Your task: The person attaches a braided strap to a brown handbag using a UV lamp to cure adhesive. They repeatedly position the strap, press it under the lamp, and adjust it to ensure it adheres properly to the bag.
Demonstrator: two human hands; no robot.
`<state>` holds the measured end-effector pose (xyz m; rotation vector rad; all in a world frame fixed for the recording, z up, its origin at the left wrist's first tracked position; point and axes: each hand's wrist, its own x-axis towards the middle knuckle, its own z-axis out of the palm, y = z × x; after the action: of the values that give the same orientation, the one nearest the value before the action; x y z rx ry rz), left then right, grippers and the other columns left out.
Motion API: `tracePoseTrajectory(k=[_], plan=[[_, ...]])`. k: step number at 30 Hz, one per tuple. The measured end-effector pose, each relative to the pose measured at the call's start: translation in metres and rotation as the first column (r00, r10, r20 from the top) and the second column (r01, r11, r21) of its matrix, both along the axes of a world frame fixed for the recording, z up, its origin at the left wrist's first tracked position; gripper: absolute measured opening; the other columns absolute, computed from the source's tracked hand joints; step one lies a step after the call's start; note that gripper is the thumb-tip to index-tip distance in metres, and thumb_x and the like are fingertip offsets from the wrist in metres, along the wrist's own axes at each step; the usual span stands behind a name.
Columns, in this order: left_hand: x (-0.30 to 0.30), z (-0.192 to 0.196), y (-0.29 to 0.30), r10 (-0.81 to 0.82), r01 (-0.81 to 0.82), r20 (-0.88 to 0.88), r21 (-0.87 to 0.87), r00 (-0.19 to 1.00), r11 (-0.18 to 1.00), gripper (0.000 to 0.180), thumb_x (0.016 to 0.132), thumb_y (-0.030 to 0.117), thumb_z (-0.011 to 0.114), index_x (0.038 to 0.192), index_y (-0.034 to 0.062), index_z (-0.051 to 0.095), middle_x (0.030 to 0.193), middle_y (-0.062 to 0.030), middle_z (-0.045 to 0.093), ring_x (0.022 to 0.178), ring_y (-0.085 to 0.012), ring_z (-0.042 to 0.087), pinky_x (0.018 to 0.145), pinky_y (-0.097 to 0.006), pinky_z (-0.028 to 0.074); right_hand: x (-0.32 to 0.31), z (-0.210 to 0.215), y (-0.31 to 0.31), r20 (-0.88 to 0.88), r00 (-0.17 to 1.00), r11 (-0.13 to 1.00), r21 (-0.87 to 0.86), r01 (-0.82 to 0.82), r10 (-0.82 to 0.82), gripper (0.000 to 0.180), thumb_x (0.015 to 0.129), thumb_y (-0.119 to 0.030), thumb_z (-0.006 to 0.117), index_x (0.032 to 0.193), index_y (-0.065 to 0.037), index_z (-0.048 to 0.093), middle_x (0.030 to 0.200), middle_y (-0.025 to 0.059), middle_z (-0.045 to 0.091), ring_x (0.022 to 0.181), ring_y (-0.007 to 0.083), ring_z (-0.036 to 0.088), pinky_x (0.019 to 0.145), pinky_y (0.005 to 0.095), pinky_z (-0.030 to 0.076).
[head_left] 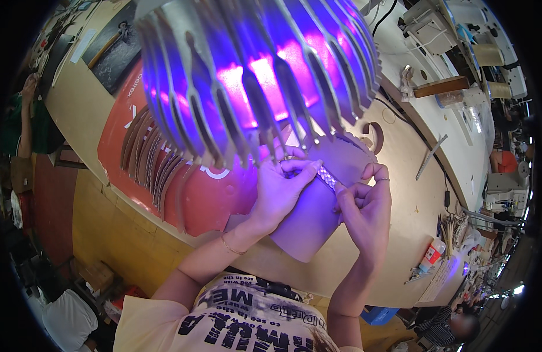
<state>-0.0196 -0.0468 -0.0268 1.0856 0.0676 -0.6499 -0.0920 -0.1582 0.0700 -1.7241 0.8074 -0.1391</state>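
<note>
Under the violet light of a large ribbed metal lamp (271, 76), my two hands meet over a smooth flat sheet (303, 234). My left hand (279, 190) pinches one end of a short braided strip (326, 177) between thumb and fingers. At the strip's other end, my right hand (364, 214) closes thumb against forefinger, its remaining fingers curled. The strip slants down from left to right and looks pale and patterned in the glare. The lamp hides part of my left fingertips.
Several curved strips (150, 167), some braided, lie on a red board (218, 202) to the left. A curled brown band (374, 138) rests beyond my right hand. A metal ruler (431, 156), a white-and-red bottle (433, 253) and a wooden-handled tool (441, 87) are on the right.
</note>
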Motion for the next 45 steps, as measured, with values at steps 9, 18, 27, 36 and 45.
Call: tracePoseTrajectory(k=[9, 18, 27, 36, 45], plan=[[0.003, 0.005, -0.002, -0.012, -0.053, 0.342, 0.181, 0.940, 0.982, 0.020, 0.084, 0.000, 0.073, 0.098, 0.0026, 0.058, 0.091, -0.0065, 0.071, 0.082, -0.0078, 0.066, 0.070, -0.020, 0.050, 0.000, -0.004, -0.003, -0.015, 1.000, 1.000, -0.008, 0.000, 0.000, 0.034, 0.087, 0.001, 0.062, 0.105, -0.005, 0.034, 0.061, 0.0051, 0.059, 0.047, 0.0058, 0.052, 0.041, 0.0191, 0.038], [-0.006, 0.027, 0.028, -0.427, 0.086, 0.752, 0.448, 0.502, 0.890, 0.040, 0.086, -0.004, 0.056, 0.125, 0.0012, 0.062, 0.132, -0.0222, 0.058, 0.126, -0.0374, 0.054, 0.102, -0.042, 0.046, 0.000, -0.002, -0.008, -0.012, 0.998, 0.998, -0.002, -0.060, 0.060, 0.034, 0.088, 0.002, 0.063, 0.106, -0.007, 0.035, 0.061, 0.0048, 0.059, 0.052, 0.0087, 0.059, 0.043, 0.0191, 0.044], [0.001, 0.023, 0.031, -0.490, 0.206, 0.760, 0.446, 0.428, 0.871, 0.051, 0.086, -0.008, 0.053, 0.136, 0.0003, 0.053, 0.136, -0.0283, 0.053, 0.133, -0.0392, 0.047, 0.106, -0.042, 0.042, -0.042, 0.014, -0.025, -0.227, 0.973, 0.969, -0.229, -0.092, 0.039, 0.025, 0.087, -0.020, 0.075, 0.088, 0.003, 0.065, 0.057, 0.0056, 0.060, 0.048, 0.0086, 0.048, 0.046, 0.0274, 0.036], [0.001, 0.026, 0.029, -0.531, 0.178, 0.746, 0.505, 0.402, 0.844, 0.043, 0.090, -0.008, 0.051, 0.132, -0.0007, 0.056, 0.135, -0.0284, 0.054, 0.129, -0.0368, 0.052, 0.103, -0.039, 0.046, -0.055, -0.005, -0.031, -0.078, 0.996, 0.993, -0.110, -0.041, 0.032, 0.030, 0.089, -0.024, 0.072, 0.081, 0.004, 0.067, 0.064, 0.0097, 0.063, 0.052, 0.0105, 0.051, 0.050, 0.0275, 0.040], [-0.001, 0.029, 0.026, -0.546, 0.164, 0.734, 0.529, 0.404, 0.833, 0.040, 0.091, -0.009, 0.051, 0.130, -0.0014, 0.058, 0.133, -0.0248, 0.058, 0.129, -0.0348, 0.053, 0.106, -0.039, 0.044, -0.058, -0.016, -0.035, -0.079, 0.996, 0.999, 0.027, -0.039, 0.041, 0.027, 0.094, -0.022, 0.070, 0.081, 0.001, 0.065, 0.069, -0.0034, 0.058, 0.061, 0.0016, 0.044, 0.054, 0.0202, 0.036]])
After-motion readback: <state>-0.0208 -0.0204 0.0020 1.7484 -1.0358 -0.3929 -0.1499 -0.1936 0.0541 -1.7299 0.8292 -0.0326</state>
